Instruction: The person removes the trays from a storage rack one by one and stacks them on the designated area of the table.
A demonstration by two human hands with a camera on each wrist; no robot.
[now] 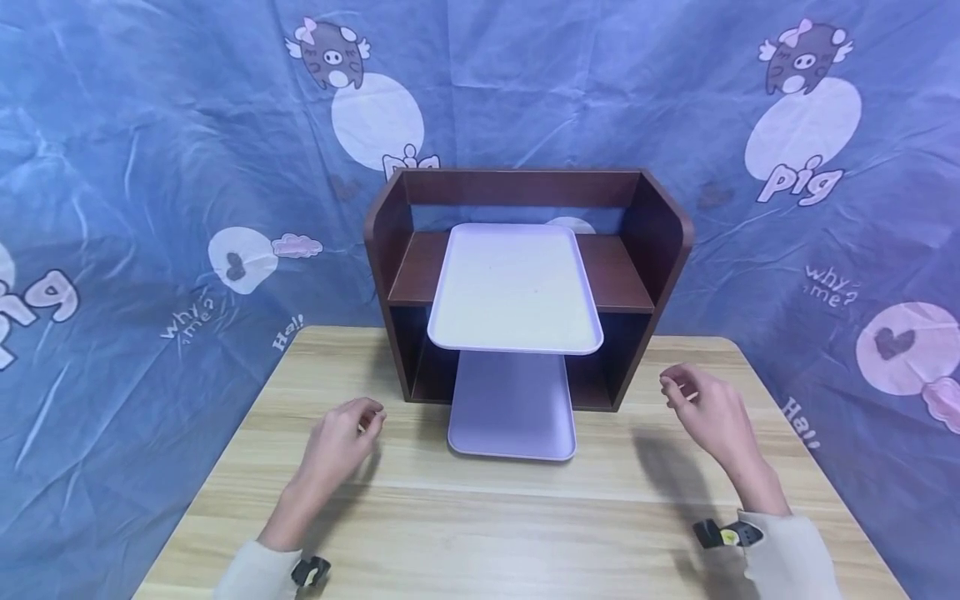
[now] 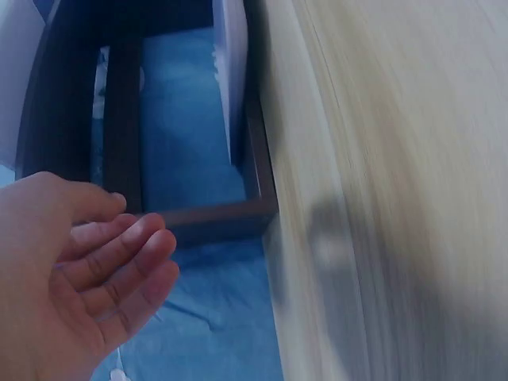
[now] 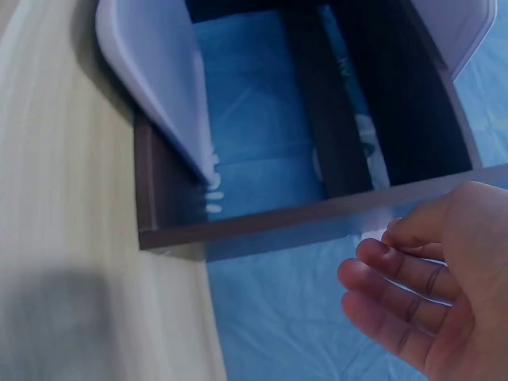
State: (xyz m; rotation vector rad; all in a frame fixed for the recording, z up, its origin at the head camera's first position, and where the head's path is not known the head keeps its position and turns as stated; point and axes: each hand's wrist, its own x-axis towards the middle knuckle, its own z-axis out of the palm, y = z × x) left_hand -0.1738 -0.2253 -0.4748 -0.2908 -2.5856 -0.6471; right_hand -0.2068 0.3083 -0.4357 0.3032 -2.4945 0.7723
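Observation:
A dark brown two-tier shelf [image 1: 525, 187] stands at the back of the wooden table. On its upper board lies a pale lavender tray [image 1: 517, 287], its front part jutting out past the board. Below, a second lavender tray [image 1: 512, 412] reaches from the lower compartment onto the tabletop; its back part is hidden under the upper tray. My left hand [image 1: 341, 442] hovers left of the shelf, fingers loosely bent around nothing. On the other side, my right hand [image 1: 708, 412] is raised over the table with relaxed, curved fingers and holds nothing.
Light wood-grain table [image 1: 480, 525] spreads in front of the shelf. Blue cloth [image 1: 510, 83] printed with pigs and words hangs behind and along both sides. Each wrist carries a black strap, and shadows of both hands fall on the tabletop.

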